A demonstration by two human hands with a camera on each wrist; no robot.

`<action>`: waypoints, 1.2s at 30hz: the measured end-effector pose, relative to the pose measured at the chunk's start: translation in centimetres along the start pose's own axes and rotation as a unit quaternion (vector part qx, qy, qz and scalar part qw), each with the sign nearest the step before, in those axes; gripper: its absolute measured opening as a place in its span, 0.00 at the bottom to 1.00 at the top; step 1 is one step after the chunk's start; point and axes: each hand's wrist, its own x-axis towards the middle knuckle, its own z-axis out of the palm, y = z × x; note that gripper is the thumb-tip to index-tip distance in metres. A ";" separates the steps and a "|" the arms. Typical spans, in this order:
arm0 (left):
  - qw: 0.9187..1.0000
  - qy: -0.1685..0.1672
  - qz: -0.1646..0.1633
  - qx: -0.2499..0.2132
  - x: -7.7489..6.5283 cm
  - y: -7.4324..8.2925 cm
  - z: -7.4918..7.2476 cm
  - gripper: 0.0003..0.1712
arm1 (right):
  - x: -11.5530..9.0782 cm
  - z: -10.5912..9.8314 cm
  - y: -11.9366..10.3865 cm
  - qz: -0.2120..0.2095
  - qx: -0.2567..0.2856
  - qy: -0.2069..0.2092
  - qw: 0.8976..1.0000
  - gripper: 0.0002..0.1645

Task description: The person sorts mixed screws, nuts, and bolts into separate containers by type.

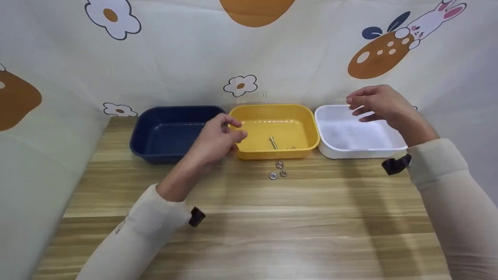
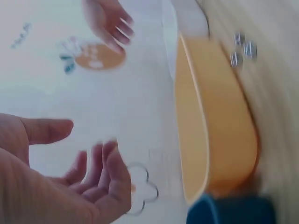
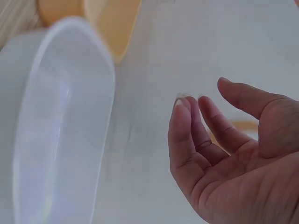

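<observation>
My left hand hovers between the blue bin and the yellow bin, its fingers loosely bent. In the left wrist view nothing sits between that hand's thumb and fingers. Over the white bin hangs my right hand, fingers relaxed and apart from the thumb, with an empty palm in the right wrist view. A bolt lies inside the yellow bin, near small metal pieces partly hidden by the front wall. Three nuts, one of them a nut at the left, lie on the table before the yellow bin.
The three bins stand side by side along the back of the wood-grain table. Behind them hangs a pale cloth printed with flowers and a rabbit. Small black clips sit at both sleeve cuffs.
</observation>
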 end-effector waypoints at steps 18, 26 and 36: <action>0.962 -0.142 -0.187 -0.139 1.8 -7.5 4.5 0.08 | 0.9 -7.7 11.8 0.116 -0.045 0.090 0.988 0.38; 0.958 -0.117 -0.224 -0.131 4.0 -9.7 6.1 0.08 | 2.3 -7.0 14.4 0.170 -0.028 0.063 0.983 0.36; 0.970 -0.113 -0.192 -0.100 4.3 -9.8 8.7 0.17 | 3.1 -6.2 15.0 0.187 -0.016 0.061 0.980 0.36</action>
